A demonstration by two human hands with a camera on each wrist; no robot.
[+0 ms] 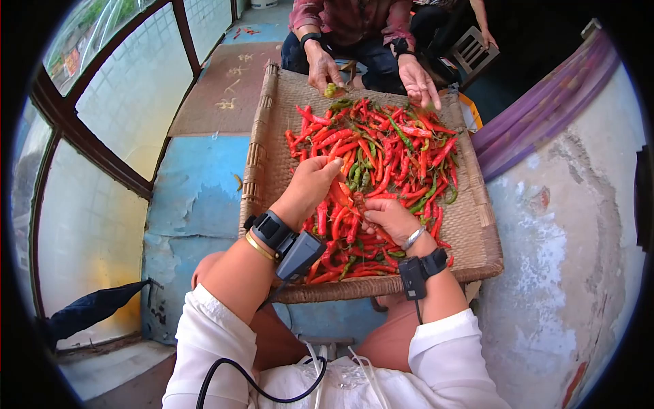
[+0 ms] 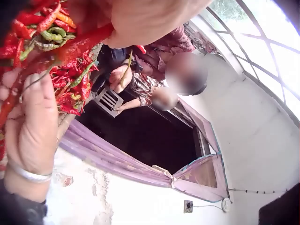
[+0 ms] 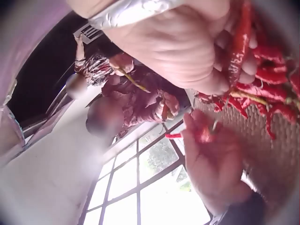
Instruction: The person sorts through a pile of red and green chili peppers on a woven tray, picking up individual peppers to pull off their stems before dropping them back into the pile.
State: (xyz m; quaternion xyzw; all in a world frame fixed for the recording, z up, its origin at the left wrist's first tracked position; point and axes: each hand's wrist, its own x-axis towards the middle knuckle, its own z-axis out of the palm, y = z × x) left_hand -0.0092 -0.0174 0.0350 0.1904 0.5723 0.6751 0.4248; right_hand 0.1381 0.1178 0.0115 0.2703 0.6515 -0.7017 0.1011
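Note:
Red and green chili peppers [image 1: 381, 150] lie heaped on a woven tray [image 1: 477, 238]. Over the near part of the heap, the left hand [image 1: 306, 189] holds a red pepper [image 3: 205, 135] against its palm, seen blurred in the right wrist view. Just to its right, the right hand [image 1: 394, 219] grips another red pepper [image 3: 238, 54] in curled fingers. In the left wrist view, the right hand [image 2: 37, 117] has its thumb against a red pepper beside a thin stem, and the left hand [image 2: 150, 23] fills the top edge.
Across the tray sits a person in a red patterned shirt [image 1: 354, 17], both hands at its far edge, one holding something green. Farther back is another person's arm by a slatted stool [image 1: 471, 53]. Windows stand left; a purple curtain [image 1: 545, 105] and worn wall [image 1: 558, 238] are right.

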